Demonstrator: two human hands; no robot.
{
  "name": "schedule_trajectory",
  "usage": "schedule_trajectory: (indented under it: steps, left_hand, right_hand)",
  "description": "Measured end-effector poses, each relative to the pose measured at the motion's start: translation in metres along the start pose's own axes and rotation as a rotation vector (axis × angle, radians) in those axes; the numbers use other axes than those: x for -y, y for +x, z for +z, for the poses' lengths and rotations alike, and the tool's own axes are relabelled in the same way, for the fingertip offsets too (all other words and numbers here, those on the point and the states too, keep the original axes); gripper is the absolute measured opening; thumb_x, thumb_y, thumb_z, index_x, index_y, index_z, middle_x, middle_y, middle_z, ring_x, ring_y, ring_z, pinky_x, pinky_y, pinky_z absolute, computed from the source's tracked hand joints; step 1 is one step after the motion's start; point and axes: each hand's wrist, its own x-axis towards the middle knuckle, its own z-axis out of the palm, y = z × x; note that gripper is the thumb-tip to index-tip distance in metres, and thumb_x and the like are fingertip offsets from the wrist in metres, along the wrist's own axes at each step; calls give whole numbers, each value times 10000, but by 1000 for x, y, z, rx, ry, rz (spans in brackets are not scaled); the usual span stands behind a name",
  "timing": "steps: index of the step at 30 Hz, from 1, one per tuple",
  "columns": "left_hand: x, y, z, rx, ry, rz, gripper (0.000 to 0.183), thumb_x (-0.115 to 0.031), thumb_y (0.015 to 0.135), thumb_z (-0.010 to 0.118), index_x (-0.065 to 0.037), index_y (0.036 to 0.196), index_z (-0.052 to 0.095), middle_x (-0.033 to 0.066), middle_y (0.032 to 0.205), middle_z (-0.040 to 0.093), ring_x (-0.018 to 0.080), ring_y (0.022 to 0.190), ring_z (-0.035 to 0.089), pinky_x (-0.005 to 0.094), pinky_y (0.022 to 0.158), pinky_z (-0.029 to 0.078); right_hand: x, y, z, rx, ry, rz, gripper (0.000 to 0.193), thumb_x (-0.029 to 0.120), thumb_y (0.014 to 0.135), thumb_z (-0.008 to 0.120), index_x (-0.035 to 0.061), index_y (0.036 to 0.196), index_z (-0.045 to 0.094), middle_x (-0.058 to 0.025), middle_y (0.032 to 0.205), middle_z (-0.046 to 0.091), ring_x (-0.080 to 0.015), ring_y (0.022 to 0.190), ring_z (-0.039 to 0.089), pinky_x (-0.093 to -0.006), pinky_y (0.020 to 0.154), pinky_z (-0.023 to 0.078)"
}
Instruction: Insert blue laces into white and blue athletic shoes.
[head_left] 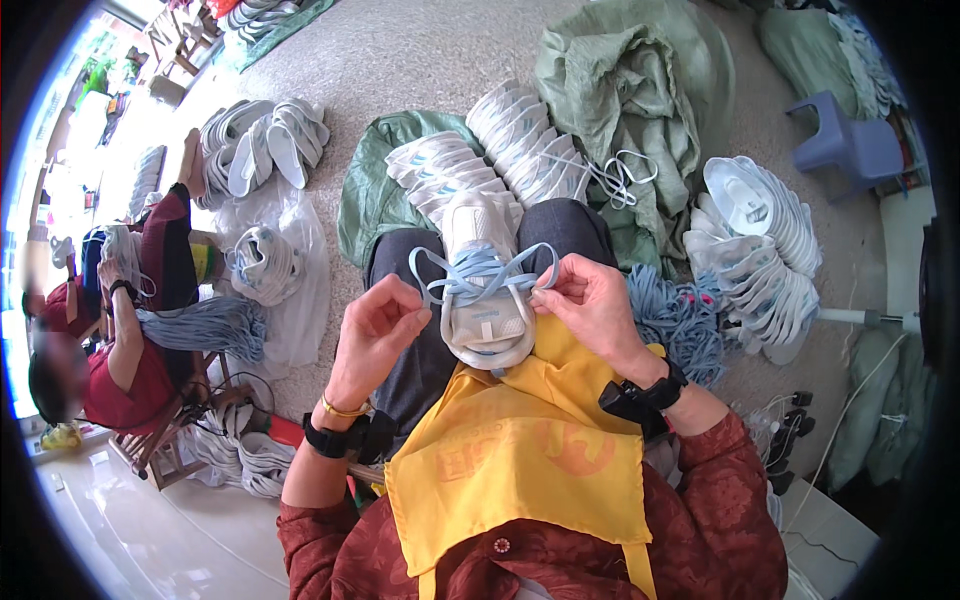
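A white and pale-grey shoe upper lies across my knees, its padded collar and tongue toward me. Light blue shoelaces cross over it in a bow with a loop out to either side. On the left of the shoe, my left hand pinches thumb and forefinger together at the left part of the lace. My right hand pinches the lace at the right loop, close to the shoe's side. A yellow apron covers my lap below the shoe.
Stacked white shoe uppers lie beyond my knees, beside a green sack. More uppers and a heap of blue laces are at the right, with a blue stool farther off. A co-worker sits at the left.
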Motion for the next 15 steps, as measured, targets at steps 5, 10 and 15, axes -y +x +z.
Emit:
schedule_trajectory:
  steps: [5,10,15]
  left_hand:
    - [7,-4,4,-22,-81,-45,132,-4,1011,706,-43,960,590,1,902,655,82,789,652,244,723,541]
    - [14,-5,10,-45,-147,-54,119,-4,1021,698,-25,966,594,24,891,696,106,873,727,263,791,605]
    - [19,-5,10,-53,-174,-49,116,-6,1027,692,-18,968,592,60,964,730,125,894,743,273,809,615]
  right_hand:
    - [-3,0,0,10,40,-2,51,-77,962,699,-43,993,678,-79,934,763,-118,900,758,-261,826,639]
    - [-2,-2,-2,32,6,-4,49,-73,972,687,-43,1000,660,-79,941,754,-120,906,758,-264,828,638]
    - [0,-4,2,19,-56,-73,39,-76,964,676,-52,986,652,-76,901,747,-120,865,760,-262,795,640]
